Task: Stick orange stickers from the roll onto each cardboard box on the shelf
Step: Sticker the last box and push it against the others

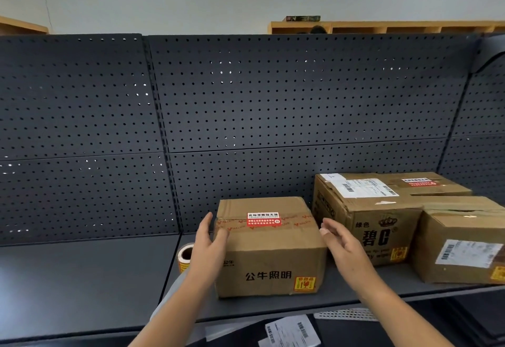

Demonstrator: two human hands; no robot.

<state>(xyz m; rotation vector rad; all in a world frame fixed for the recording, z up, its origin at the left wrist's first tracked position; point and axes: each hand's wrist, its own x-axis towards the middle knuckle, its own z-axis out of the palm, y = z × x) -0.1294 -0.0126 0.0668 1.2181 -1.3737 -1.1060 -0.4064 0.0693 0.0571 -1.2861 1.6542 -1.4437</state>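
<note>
Roll of orange stickers (186, 254) on a pale cardboard core, on the dark grey metal shelf (82, 278), just left of the small brown cardboard box (269, 253) and partly hidden behind the left hand (209, 240). The left hand rests on the box's upper left edge with fingers straight. The right hand (341, 242) is just beside the box's right face, fingers straight and relaxed; contact cannot be told. Neither hand holds a sticker or the roll.

Hazards, as judged:
- The box stands near the shelf's front edge, so a two-handed pull or turn may carry it over the lip.
- A shove leftward may knock the roll along or off the shelf.
- The small box already bears an orange sticker (304, 283) at the lower right of its front, so a second label may be wasted on it.

The large brown cardboard box (366, 218) toward the shelf's back and the third brown cardboard box (461, 240) at the right each show an orange sticker too.

Legible writing:
- The small box's front reads "公牛照明".
- The red-and-white seal label (264, 219) on its top is headed "此标签撕毁无效".
- The large box reads "绿色" and "碧C" under a crown emblem.

White barcode shipping labels and the orange stickers' print are too small to read. A black perforated back panel (273, 100) rises behind.
</note>
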